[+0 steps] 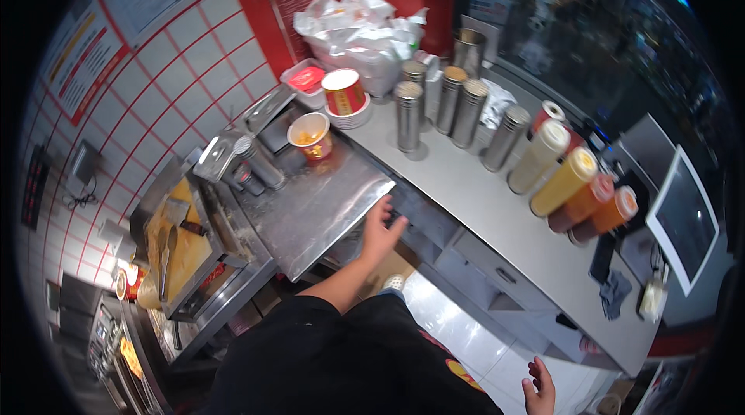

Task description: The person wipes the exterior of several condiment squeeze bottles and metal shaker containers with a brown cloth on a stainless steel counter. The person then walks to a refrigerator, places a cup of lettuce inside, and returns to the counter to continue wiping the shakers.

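Note:
My left hand (381, 234) reaches forward with fingers apart and holds nothing. It is nearest the front corner of a stainless steel worktop (326, 205); whether it touches the edge I cannot tell. My right hand (539, 389) hangs low at the bottom right, empty, its fingers loosely spread. On the steel top stands a red-and-white paper tub (314, 138) with yellow food pieces inside. Left of the tub are a metal shaker (259, 162) and a smaller dark bottle (249, 179).
A pale counter (448, 182) on the right holds steel shakers (409, 118), squeeze bottles of sauce (563, 182), a tablet screen (687, 220) and a grey cloth (616, 293). White plastic bags (361, 37) stand behind stacked tubs (343, 92). Tongs (167, 258) and a scraper (177, 211) lie on a tray (198, 249).

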Tool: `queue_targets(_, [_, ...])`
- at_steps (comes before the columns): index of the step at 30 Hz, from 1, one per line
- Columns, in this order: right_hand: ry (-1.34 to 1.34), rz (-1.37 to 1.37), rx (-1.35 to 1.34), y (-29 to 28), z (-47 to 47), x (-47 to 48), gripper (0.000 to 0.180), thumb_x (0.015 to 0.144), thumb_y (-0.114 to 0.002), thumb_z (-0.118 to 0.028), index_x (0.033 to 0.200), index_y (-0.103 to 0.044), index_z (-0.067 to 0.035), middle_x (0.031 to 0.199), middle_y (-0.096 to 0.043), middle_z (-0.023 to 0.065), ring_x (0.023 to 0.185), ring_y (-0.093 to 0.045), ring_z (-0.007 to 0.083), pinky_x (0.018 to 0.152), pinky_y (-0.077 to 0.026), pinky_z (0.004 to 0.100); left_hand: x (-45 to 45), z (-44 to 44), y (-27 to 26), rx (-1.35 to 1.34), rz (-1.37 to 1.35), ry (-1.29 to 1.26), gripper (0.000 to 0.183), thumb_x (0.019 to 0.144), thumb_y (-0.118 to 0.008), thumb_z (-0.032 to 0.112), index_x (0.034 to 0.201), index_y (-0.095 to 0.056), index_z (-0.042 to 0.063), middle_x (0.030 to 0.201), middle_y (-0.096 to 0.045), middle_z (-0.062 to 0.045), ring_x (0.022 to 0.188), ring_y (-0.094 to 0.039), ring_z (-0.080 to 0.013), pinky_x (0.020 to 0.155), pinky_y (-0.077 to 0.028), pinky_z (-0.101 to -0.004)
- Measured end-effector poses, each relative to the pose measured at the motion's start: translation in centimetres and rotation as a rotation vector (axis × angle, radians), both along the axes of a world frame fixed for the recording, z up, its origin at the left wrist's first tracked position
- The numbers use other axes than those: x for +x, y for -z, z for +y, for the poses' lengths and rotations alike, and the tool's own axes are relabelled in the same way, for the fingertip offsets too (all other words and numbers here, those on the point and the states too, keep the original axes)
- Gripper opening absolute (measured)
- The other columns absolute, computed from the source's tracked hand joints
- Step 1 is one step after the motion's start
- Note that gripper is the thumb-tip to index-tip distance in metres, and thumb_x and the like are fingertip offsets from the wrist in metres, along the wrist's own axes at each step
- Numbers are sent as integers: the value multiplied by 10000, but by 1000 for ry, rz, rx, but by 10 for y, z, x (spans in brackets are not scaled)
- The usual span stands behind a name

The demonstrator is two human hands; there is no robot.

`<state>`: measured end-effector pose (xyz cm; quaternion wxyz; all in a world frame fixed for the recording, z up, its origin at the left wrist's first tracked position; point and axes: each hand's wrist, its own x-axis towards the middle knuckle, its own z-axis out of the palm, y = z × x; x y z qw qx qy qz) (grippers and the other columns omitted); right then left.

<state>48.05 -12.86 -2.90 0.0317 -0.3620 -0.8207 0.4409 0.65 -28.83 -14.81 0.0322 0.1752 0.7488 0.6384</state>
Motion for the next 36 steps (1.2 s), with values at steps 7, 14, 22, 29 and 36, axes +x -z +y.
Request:
queue_targets(7, [-308,-63,42,-25,9,-185,444,837,-596,-165,1245,-488,-30,1165,-557,177,1092,-523,291,891,-430,350,-219,-152,-18,-179,203,-1205,947,613,-796,338,1345,-271,46,1226,-423,-177,1135,-402,-350,964,-313,-458])
queue_targets(14, [-483,-73,26,-41,19,-326,480,820,-632,-244,1241,-490,-60,1142,-567,163,1049,-537,314,885,-428,353,-275,-185,-14,-337,-55,-1236,728,547,-817,418,1103,-561,24,1122,-561,-180,1083,-486,-342,931,-351,-474])
queue_targets(22, [-596,-100,-62,-28,26,-376,462,847,-605,-272,1254,-486,-89,1163,-558,163,1040,-534,329,880,-431,362,-154,-122,-76,-278,150,-269,644,482,-835,192,1028,-551,0,1056,-489,-145,978,-507,-266,879,-411,-361])
queue_targets(29, [-771,7,-46,-31,48,-384,462,847,-603,-257,1261,-479,-94,1161,-558,168,1038,-533,340,887,-430,364,-97,68,-118,-180,191,178,666,510,-817,347,1082,-576,105,989,-592,-35,1013,-456,-218,906,-264,-379])
queue_targets(36, [-686,82,-46,-51,88,-377,404,837,-606,-184,1212,-516,-61,1113,-587,145,1024,-561,285,874,-436,341,-88,149,-96,-266,140,137,784,502,-816,432,1152,-535,97,1037,-577,-53,1063,-430,-215,911,-239,-397])
